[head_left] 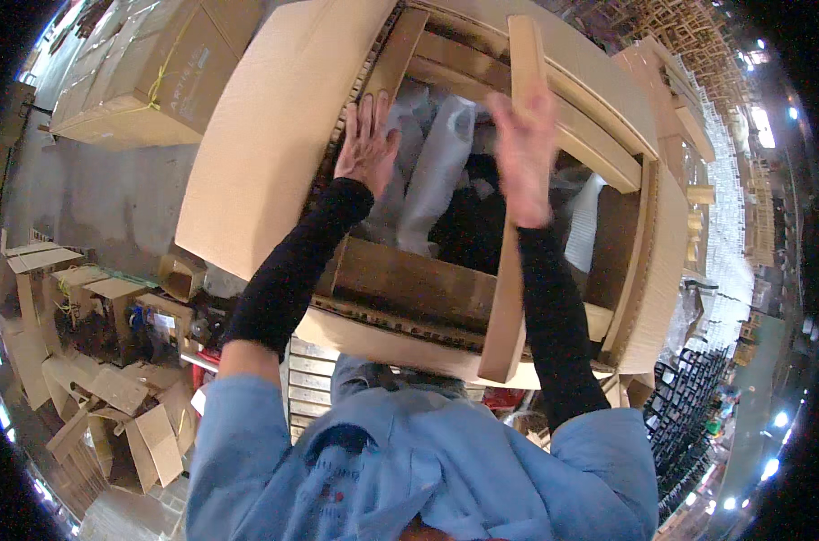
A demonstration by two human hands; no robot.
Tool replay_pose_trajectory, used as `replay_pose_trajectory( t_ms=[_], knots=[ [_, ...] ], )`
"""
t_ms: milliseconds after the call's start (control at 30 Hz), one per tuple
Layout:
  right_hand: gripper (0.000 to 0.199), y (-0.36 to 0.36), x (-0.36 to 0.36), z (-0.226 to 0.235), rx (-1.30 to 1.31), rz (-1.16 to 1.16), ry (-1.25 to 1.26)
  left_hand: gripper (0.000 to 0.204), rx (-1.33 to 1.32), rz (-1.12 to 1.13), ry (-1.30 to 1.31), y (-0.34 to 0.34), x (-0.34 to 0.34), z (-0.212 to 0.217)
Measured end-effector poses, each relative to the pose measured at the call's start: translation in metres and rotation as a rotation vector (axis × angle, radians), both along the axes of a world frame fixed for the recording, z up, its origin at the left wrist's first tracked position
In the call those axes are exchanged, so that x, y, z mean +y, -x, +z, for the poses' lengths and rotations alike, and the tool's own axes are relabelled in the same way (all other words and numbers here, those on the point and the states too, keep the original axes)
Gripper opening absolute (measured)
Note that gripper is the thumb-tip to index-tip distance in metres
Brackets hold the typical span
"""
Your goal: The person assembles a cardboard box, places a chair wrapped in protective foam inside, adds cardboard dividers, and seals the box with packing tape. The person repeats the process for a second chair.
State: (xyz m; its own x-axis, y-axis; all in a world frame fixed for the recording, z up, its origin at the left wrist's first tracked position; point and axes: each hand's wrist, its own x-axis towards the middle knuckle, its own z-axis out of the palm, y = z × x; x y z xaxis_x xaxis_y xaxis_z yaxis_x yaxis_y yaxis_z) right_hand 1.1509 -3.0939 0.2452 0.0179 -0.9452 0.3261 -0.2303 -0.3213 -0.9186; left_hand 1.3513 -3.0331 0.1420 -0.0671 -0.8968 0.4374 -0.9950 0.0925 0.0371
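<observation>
A large open carton stands in front of me with its flaps folded outward. My left hand lies flat with fingers stretched against a cardboard strip along the carton's left inner side. My right hand, blurred by motion, is over a long cardboard strip that crosses the opening from front to back. Its thumb and fingers look apart, pressing or resting on that strip. Between my hands, grey foam wrap covers part of the contents, beside a dark object I cannot make out.
Another cardboard bar lies inside the carton's right side. Strapped cartons are stacked at the far left. Opened cardboard boxes clutter the floor at the lower left. Black stacked items stand at the right, and wooden frames behind.
</observation>
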Motion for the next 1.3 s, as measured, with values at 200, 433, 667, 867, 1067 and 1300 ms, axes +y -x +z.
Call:
replay_pose_trajectory(
  t_ms=[200,433,667,867,1067,1300],
  knots=[
    [0.121,0.103,0.013,-0.019,1.081,-0.069,-0.259,0.047,0.015,-0.09,-0.036,0.021,-0.012,-0.012],
    [0.119,0.123,0.016,-0.026,0.502,0.206,-0.17,0.035,0.015,-0.138,-0.162,-0.005,-0.005,-0.008],
    [0.114,0.109,0.078,-0.027,0.68,0.323,-0.215,0.043,0.146,-0.071,-0.118,-0.009,-0.004,-0.009],
    [0.103,0.11,0.057,-0.003,0.536,0.531,-0.066,0.051,0.362,-0.223,-0.034,-0.017,0.002,-0.014],
    [0.098,0.187,-0.031,0.024,0.463,0.754,-0.043,0.054,0.2,-0.098,-0.064,-0.011,0.007,-0.015],
    [0.093,0.198,-0.157,0.046,0.731,0.754,-0.229,0.038,0.237,-0.054,-0.119,0.0,0.013,0.012]
  ],
)
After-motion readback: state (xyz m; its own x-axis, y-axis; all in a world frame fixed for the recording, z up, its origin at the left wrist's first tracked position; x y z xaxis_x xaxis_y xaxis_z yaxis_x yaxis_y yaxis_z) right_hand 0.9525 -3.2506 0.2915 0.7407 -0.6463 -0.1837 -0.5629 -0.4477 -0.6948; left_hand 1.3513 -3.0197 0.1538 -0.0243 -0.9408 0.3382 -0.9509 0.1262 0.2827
